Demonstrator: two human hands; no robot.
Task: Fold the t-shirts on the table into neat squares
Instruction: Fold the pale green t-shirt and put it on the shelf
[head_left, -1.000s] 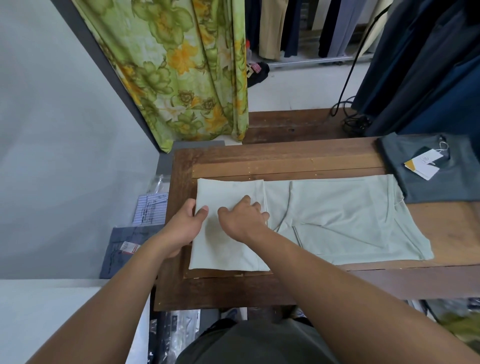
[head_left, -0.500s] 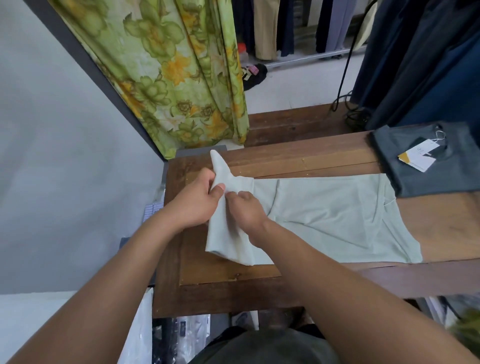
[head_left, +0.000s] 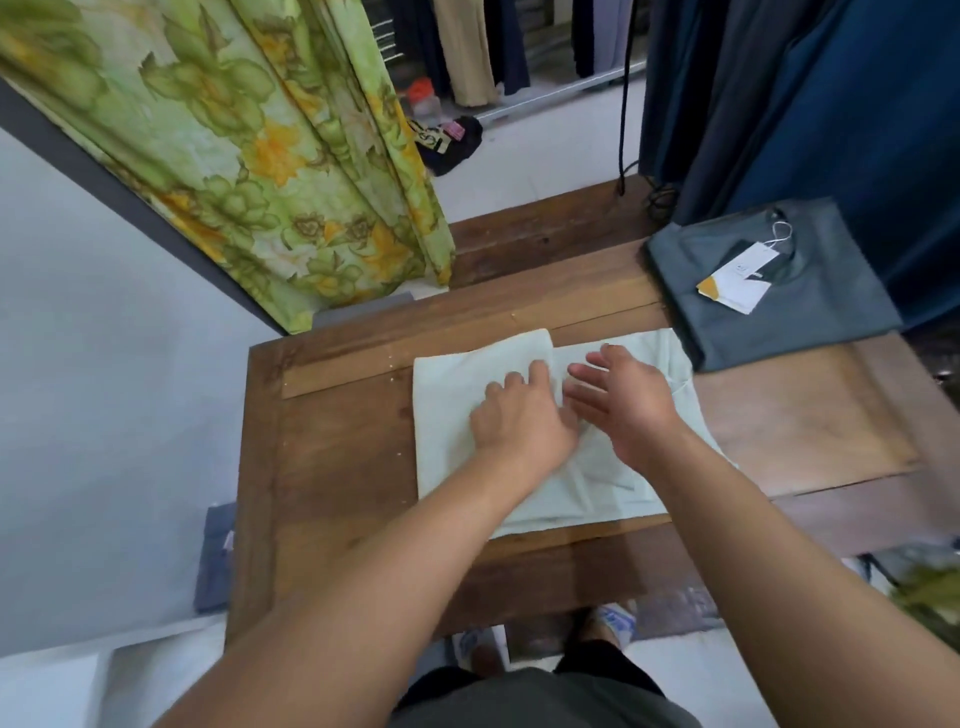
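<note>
pale green t-shirt (head_left: 452, 415) lies partly folded at the middle of the wooden table (head_left: 332, 467), its left part doubled over the body. left hand (head_left: 519, 421) rests palm down on the doubled layer, fingers lightly bent, pressing, not pinching. right hand (head_left: 623, 405) is spread just beside it over the single layer; contact cannot be told. cloth judged light, limp, apt to creep on wood; best pinched at edge corners. folded grey t-shirt (head_left: 810, 322) lies at far right
</note>
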